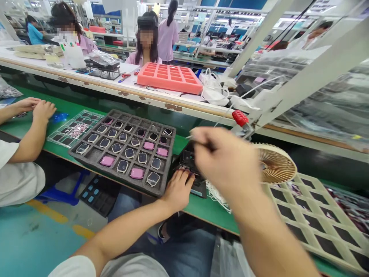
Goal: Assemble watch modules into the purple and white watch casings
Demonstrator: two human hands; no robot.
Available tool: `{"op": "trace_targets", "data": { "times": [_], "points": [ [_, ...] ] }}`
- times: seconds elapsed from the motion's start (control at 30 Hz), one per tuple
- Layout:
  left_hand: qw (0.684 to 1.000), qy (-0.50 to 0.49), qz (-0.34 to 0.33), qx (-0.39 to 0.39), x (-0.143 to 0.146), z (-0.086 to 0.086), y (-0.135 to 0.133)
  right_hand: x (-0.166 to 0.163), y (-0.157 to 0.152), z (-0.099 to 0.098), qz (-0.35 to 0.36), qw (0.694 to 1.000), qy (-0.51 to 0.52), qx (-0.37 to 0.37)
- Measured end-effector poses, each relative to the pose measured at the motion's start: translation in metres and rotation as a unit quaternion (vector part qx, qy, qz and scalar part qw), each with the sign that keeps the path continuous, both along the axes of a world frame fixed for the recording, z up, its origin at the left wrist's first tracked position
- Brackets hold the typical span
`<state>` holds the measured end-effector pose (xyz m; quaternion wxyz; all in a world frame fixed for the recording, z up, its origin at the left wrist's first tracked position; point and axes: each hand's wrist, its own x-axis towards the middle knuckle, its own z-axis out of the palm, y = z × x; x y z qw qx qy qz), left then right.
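Note:
My left hand (179, 188) lies with its fingers bent slightly over a small black fixture (188, 157) at the bench edge. What is under its fingertips is mostly hidden. Above the fixture, my right hand (220, 157) is blurred and curled closed. A thin pale tip (189, 137) shows past its fingers, but the kind of thing is unclear. Left of the fixture stands a grey foam tray (95, 154) holding several square watch cases, some face up with dark screens, others a pink watch case (137, 173) with its back up.
A red-handled toggle clamp (240, 118) and a round fan (276, 163) stand behind my right hand. A cream divided tray (309, 192) lies right. At left, a co-worker's hands (42, 107) are near a clear tray (65, 134). An orange tray (170, 77) sits on the shelf.

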<state>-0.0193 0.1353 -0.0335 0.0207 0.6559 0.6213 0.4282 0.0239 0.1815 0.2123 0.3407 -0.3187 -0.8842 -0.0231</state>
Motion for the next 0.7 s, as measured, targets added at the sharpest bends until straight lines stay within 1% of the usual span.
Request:
{"op": "trace_targets", "data": {
  "times": [0.03,0.07,0.1,0.13,0.17,0.2,0.23,0.27,0.3,0.33,0.37,0.4,0.43,0.47,0.5,0.53,0.57,0.63,0.7],
  "points": [
    [1.000,0.016,-0.002,-0.003,0.000,0.001,-0.001,0.012,0.009,0.019,-0.059,0.997,0.039,0.040],
    [1.000,0.026,-0.001,-0.006,0.000,0.002,-0.003,0.020,0.021,0.036,-0.119,0.990,0.055,0.055],
    [1.000,0.030,0.000,-0.009,0.000,0.003,-0.005,0.024,0.035,0.050,-0.173,0.983,0.046,0.041],
    [0.999,0.034,0.004,-0.012,0.001,0.003,-0.008,0.026,0.051,0.061,-0.213,0.977,0.021,0.010],
    [0.999,0.037,0.010,-0.015,0.003,0.003,-0.013,0.025,0.068,0.069,-0.228,0.973,-0.019,-0.036],
    [0.999,0.039,0.016,-0.018,0.005,0.003,-0.018,0.023,0.085,0.073,-0.221,0.969,-0.064,-0.087],
    [0.999,0.041,0.022,-0.021,0.006,0.003,-0.024,0.021,0.099,0.075,-0.195,0.966,-0.104,-0.134],
    [0.998,0.044,0.027,-0.025,0.008,0.002,-0.031,0.020,0.110,0.074,-0.159,0.963,-0.132,-0.171],
    [0.998,0.048,0.030,-0.028,0.009,0.001,-0.037,0.020,0.117,0.071,-0.125,0.964,-0.138,-0.188],
    [0.998,0.053,0.031,-0.031,0.009,0.000,-0.042,0.023,0.118,0.065,-0.099,0.972,-0.115,-0.181],
    [0.997,0.059,0.031,-0.034,0.010,-0.002,-0.046,0.027,0.114,0.057,-0.081,0.983,-0.070,-0.151],
    [0.997,0.065,0.031,-0.038,0.010,-0.003,-0.049,0.033,0.104,0.047,-0.067,0.993,-0.006,-0.098],
    [0.996,0.072,0.031,-0.041,0.010,-0.003,-0.051,0.040,0.091,0.035,-0.051,0.996,0.065,-0.033],
    [0.995,0.078,0.032,-0.045,0.010,-0.004,-0.051,0.050,0.076,0.020,-0.029,0.990,0.132,0.032],
    [0.995,0.085,0.033,-0.048,0.010,-0.005,-0.050,0.060,0.060,0.004,0.001,0.981,0.179,0.079],
    [0.994,0.091,0.034,-0.051,0.010,-0.006,-0.049,0.071,0.045,-0.014,0.035,0.971,0.209,0.112],
    [0.993,0.097,0.035,-0.054,0.009,-0.006,-0.047,0.081,0.033,-0.032,0.060,0.965,0.220,0.129],
    [0.992,0.105,0.037,-0.059,0.010,-0.005,-0.048,0.097,0.017,-0.064,0.102,0.968,0.189,0.130],
    [0.992,0.110,0.034,-0.061,0.012,0.003,-0.057,0.105,0.011,-0.085,0.107,0.976,0.142,0.126]
  ]
}}
